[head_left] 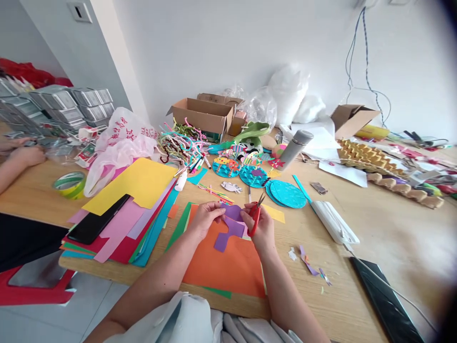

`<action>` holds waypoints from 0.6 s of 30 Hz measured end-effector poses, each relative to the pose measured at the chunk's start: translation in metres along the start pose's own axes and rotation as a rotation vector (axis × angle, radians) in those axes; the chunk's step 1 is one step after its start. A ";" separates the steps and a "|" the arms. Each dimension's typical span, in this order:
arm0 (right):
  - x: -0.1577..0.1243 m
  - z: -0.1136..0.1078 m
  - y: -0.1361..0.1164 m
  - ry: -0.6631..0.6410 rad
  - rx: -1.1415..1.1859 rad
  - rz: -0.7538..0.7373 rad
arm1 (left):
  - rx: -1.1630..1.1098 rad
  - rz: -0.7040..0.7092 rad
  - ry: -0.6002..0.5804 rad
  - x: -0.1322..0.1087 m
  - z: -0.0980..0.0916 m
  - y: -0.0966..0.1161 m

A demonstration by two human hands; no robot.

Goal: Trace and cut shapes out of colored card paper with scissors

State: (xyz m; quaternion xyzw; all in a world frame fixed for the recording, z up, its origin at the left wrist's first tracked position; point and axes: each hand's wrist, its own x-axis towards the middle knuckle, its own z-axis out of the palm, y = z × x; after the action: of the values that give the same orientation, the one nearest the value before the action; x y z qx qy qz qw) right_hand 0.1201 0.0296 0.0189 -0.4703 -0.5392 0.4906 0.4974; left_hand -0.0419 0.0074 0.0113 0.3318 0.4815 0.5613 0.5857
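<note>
Purple paper, cut into an irregular, notched piece (236, 229), hangs between the person's two hands above a flat orange paper sheet (221, 267) at the table's near edge. The left hand (208, 218) pinches the piece's upper left edge between thumb and fingers; the right hand (263, 229), close by but apart from it, pinches the upper right edge while also carrying a pair of red-handled metal scissors (254, 220), blades pointing up and away from the body. Green paper (179, 228) peeks out from beneath the orange sheet. To the left lies a stack of coloured paper, a broad yellow sheet (137, 183) near its top and a slim black rectangular device (100, 220) resting across it. Beyond the hands sit a white fish-shaped cutout (231, 187) and overlapping bright-blue round paper discs (288, 194), with a grey cylindrical bottle (293, 151) tilted behind them. Small purple paper scraps (307, 261) and a white power strip (333, 221) lie to the right.
</note>
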 end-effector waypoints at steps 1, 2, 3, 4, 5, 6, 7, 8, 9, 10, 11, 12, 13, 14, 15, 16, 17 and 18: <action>0.001 -0.002 0.000 0.036 0.011 -0.004 | 0.007 -0.003 0.000 0.000 0.000 0.001; 0.002 -0.003 0.000 0.070 0.026 -0.005 | 0.004 -0.005 0.006 -0.001 0.001 0.002; 0.002 -0.004 0.000 0.094 0.047 -0.003 | -0.007 -0.005 0.016 -0.001 0.001 0.002; 0.003 -0.004 0.000 0.105 0.075 0.004 | -0.023 -0.005 0.024 -0.001 0.002 0.003; 0.003 -0.004 0.001 0.100 0.105 0.015 | -0.038 -0.004 0.026 -0.001 0.002 0.003; 0.003 -0.003 0.001 0.084 0.128 0.025 | -0.048 -0.004 0.020 -0.002 0.003 0.003; 0.002 -0.001 0.001 0.066 0.138 0.030 | -0.050 -0.004 0.000 -0.002 0.003 0.003; 0.001 0.000 0.001 0.051 0.137 0.031 | -0.040 -0.005 -0.029 -0.003 0.004 0.003; 0.001 0.001 0.001 0.043 0.127 0.025 | -0.021 -0.010 -0.069 -0.004 0.005 0.002; 0.000 0.002 0.000 0.042 0.108 0.014 | 0.003 -0.016 -0.108 -0.005 0.006 0.002; 0.000 0.001 -0.002 0.051 0.086 0.002 | 0.028 -0.021 -0.139 -0.006 0.007 0.001; 0.001 -0.003 -0.004 0.072 0.064 -0.013 | 0.046 -0.022 -0.158 -0.006 0.007 0.001; 0.003 -0.008 -0.007 0.100 0.044 -0.030 | 0.055 -0.017 -0.159 -0.007 0.007 0.001; 0.006 -0.016 -0.010 0.128 0.016 -0.047 | 0.057 -0.008 -0.142 -0.006 0.007 0.001; 0.010 -0.026 -0.014 0.160 -0.015 -0.076 | 0.056 0.006 -0.114 -0.006 0.006 0.001; 0.016 -0.038 -0.018 0.165 -0.062 -0.100 | 0.055 0.023 -0.078 -0.004 0.005 0.001; 0.023 -0.050 -0.021 0.140 -0.143 -0.104 | 0.062 0.043 -0.045 -0.003 0.004 0.001; 0.030 -0.063 -0.023 0.077 -0.248 -0.083 | 0.084 0.068 -0.014 -0.001 0.002 0.000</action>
State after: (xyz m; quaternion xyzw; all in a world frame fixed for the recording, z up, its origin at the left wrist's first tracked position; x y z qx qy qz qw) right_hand 0.1804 0.0618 0.0454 -0.5239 -0.5953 0.3807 0.4756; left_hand -0.0401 0.0070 0.0119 0.3762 0.4888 0.5579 0.5553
